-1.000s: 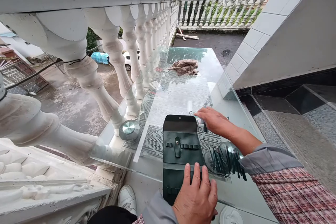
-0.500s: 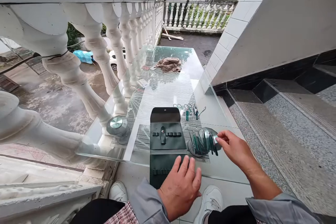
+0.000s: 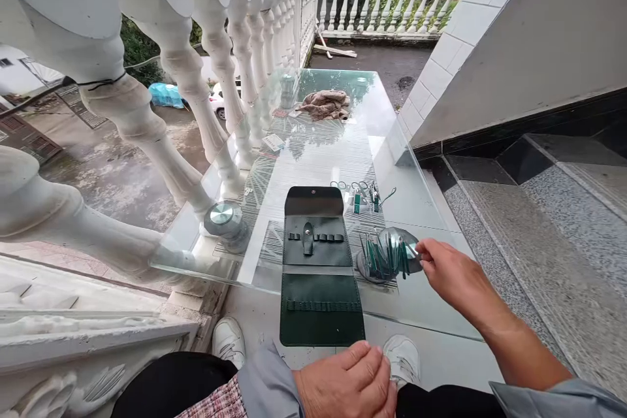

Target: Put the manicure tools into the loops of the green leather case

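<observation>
A dark green manicure tool case (image 3: 318, 287) lies unfolded on the glass table, its lower flap hanging over the near edge. Small elastic loops and a snap-down strap show on it. To its right, several slim green metal manicure tools (image 3: 385, 258) are heaped over a round table support. My right hand (image 3: 448, 274) is at the right side of this heap, thumb and forefinger pinched; what lies between them is too small to make out. My left hand (image 3: 350, 382) rests low near my lap, below the case, fingers loosely extended side by side and nothing visible in them.
Behind the heap lie green nail clippers (image 3: 356, 201) and small scissors (image 3: 337, 186). A crumpled brown cloth (image 3: 324, 106) sits far back on the glass table (image 3: 416, 209). White balusters (image 3: 181, 72) border the left; stone steps (image 3: 553, 222) rise at right.
My left hand has drawn back from the case's lower flap towards my lap, uncovering the flap. My right hand stays by the tool heap. The view has tilted down slightly.
</observation>
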